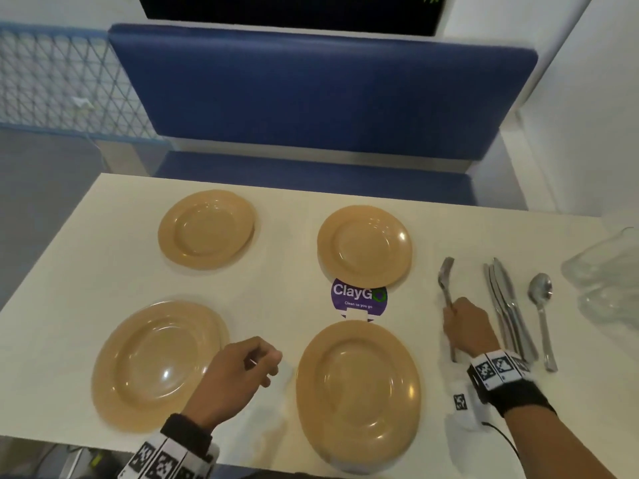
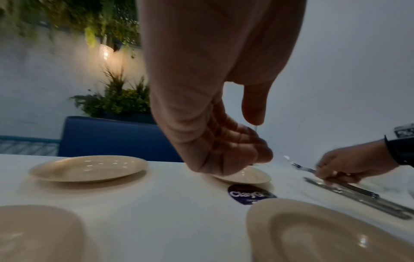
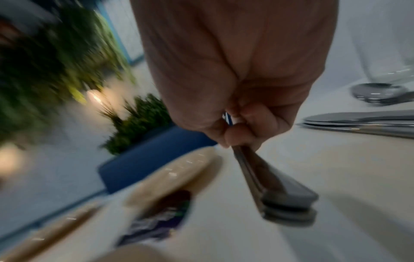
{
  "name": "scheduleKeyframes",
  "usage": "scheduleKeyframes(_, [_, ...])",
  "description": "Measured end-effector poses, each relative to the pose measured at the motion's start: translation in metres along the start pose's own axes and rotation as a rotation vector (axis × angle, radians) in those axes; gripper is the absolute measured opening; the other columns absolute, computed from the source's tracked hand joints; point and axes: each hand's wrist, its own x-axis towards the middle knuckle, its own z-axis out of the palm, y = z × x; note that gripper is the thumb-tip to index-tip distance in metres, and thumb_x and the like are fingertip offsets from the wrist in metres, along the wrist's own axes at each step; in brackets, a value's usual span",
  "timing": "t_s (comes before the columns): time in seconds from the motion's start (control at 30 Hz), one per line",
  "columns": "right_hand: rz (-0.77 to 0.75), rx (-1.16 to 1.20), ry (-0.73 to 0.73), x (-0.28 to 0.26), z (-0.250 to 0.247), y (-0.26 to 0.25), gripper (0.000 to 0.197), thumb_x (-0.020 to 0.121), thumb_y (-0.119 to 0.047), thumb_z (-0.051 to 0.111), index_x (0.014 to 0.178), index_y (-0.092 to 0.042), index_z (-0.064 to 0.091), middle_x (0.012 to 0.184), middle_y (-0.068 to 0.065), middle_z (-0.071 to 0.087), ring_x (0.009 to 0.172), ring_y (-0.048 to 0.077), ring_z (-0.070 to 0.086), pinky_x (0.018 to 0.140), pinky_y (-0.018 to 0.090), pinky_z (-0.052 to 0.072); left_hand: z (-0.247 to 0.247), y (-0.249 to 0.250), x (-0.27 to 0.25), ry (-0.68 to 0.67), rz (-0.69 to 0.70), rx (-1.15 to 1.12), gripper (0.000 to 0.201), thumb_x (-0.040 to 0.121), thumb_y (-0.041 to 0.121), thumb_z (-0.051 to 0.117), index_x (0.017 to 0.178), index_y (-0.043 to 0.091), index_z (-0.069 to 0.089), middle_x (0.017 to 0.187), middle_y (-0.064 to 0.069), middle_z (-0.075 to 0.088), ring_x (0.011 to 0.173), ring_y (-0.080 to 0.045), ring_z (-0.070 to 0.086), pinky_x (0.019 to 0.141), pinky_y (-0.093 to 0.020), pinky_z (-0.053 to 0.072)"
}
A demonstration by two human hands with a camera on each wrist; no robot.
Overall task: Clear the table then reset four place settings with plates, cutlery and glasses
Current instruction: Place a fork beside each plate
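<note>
Tan plates, four, on the pale worktop [image 1: 86, 271]: far-left plate [image 1: 206, 229], far-right plate [image 1: 364, 246], near-left plate [image 1: 155, 363] just left of the left hand [image 1: 238, 371], near-right plate [image 1: 358, 392] between the two hands. Left hand hovers with fingers loosely curled, holding nothing. Right hand [image 1: 468, 326] clamps a bundle of forks [image 1: 446, 274], tines pointing away. Knives [image 1: 505, 305] lie just right of that hand, spoons [image 1: 542, 305] further right, clear glasses [image 1: 605, 271] at the far right. Purple sticker [image 1: 359, 300] sits left of the right hand, between the right-side plates.

Left wrist view: left hand [image 2: 212, 124] above the worktop, fingers bent, empty; forks [image 2: 336, 180] gripped in the right hand [image 2: 349, 164] off to its right; sticker [image 2: 248, 194] below the fingers.

Right wrist view, blurred: right hand [image 3: 235, 106] closed round stacked fork handles [image 3: 275, 186]; knives [image 3: 363, 122] and spoons [image 3: 378, 92] to its right.
</note>
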Motion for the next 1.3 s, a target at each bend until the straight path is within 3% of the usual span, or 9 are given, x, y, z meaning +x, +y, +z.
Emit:
scheduleKeyframes(0.17, [-0.346,0.207,-0.113,-0.116,0.011,-0.072,0.017,0.095,-0.025,0.061,0.080,-0.017,0.056,0.070,-0.005,0.061,0.058,0.005,0.049,0.054,0.017,0.040,0.025,0.035,0.018,-0.187,0.065,-0.187,0.017,0.098,0.029,0.062,0.094,0.019,0.075,0.090,-0.002,0.077,0.079,-0.015,0.074,0.070,-0.034,0.058])
scheduleKeyframes(0.27, [-0.432,0.314,-0.130,-0.164,0.029,-0.108,0.014,0.093,-0.026,0.062,0.080,-0.023,0.058,0.071,-0.006,0.061,0.069,0.005,0.054,0.058,0.013,0.041,0.035,0.047,0.025,-0.280,-0.021,-0.440,0.019,0.097,0.028,0.063,0.104,0.015,0.075,0.102,-0.009,0.076,0.091,-0.022,0.074,0.076,-0.037,0.060])
scheduleKeyframes(0.4, [-0.404,0.391,-0.082,-0.192,0.047,-0.131,0.021,0.093,-0.023,0.064,0.074,-0.026,0.055,0.066,-0.008,0.059,0.070,0.001,0.055,0.055,0.010,0.040,0.028,0.043,0.029,-0.351,-0.117,-0.666,0.028,0.097,0.024,0.063,0.102,-0.002,0.071,0.096,-0.017,0.074,0.086,-0.024,0.071,0.076,-0.036,0.060])
scheduleKeyframes(0.53, [-0.329,0.467,-0.075,-0.199,0.056,-0.134,0.020,0.083,-0.025,0.075,0.067,-0.021,0.063,0.072,-0.019,0.066,0.065,0.002,0.060,0.059,0.011,0.043,0.013,0.030,0.029,-0.424,-0.145,-0.671,0.021,0.094,0.022,0.066,0.089,0.002,0.070,0.086,-0.014,0.072,0.079,-0.018,0.069,0.074,-0.034,0.059])
scheduleKeyframes(0.63, [-0.232,0.567,-0.192,-0.202,0.054,-0.132,0.013,0.084,-0.023,0.075,0.075,-0.017,0.069,0.073,0.000,0.070,0.056,0.006,0.062,0.058,0.021,0.053,0.006,0.025,0.029,-0.460,-0.087,-0.650,0.022,0.095,0.021,0.066,0.082,0.004,0.070,0.102,-0.021,0.075,0.082,-0.022,0.070,0.075,-0.036,0.059])
scheduleKeyframes(0.83, [-0.234,0.741,-0.344,-0.209,0.043,-0.132,0.007,0.092,-0.016,0.068,0.089,-0.011,0.072,0.068,0.003,0.065,0.054,0.011,0.058,0.052,0.021,0.048,-0.002,0.029,0.028,-0.352,0.135,-0.449,0.021,0.095,0.024,0.065,0.082,0.017,0.079,0.080,-0.006,0.073,0.076,-0.018,0.068,0.076,-0.037,0.058])
scheduleKeyframes(0.93, [-0.286,0.693,-0.264,-0.206,0.043,-0.133,0.008,0.092,-0.020,0.068,0.087,-0.014,0.072,0.074,0.010,0.067,0.058,0.012,0.060,0.055,0.022,0.052,-0.008,0.034,0.028,-0.280,0.175,-0.407,0.022,0.097,0.021,0.063,0.083,0.016,0.079,0.078,-0.005,0.074,0.076,-0.018,0.071,0.072,-0.028,0.058])
scheduleKeyframes(1.03, [-0.399,0.573,-0.186,-0.202,0.046,-0.134,0.008,0.091,-0.026,0.068,0.085,-0.027,0.073,0.080,-0.001,0.071,0.074,0.012,0.066,0.068,0.026,0.056,-0.012,0.038,0.025,-0.261,0.183,-0.392,0.025,0.098,0.018,0.061,0.079,0.010,0.076,0.075,-0.007,0.071,0.075,-0.021,0.070,0.074,-0.031,0.060])
scheduleKeyframes(1.3, [-0.338,0.419,-0.100,-0.174,0.047,-0.080,0.020,0.092,-0.024,0.066,0.073,-0.026,0.062,0.069,0.001,0.062,0.066,0.014,0.056,0.059,0.018,0.043,-0.005,-0.009,0.029,-0.038,-0.088,-0.384,0.008,0.088,0.006,0.072,0.091,0.010,0.078,0.066,-0.003,0.067,0.060,-0.019,0.063,0.066,-0.033,0.059])
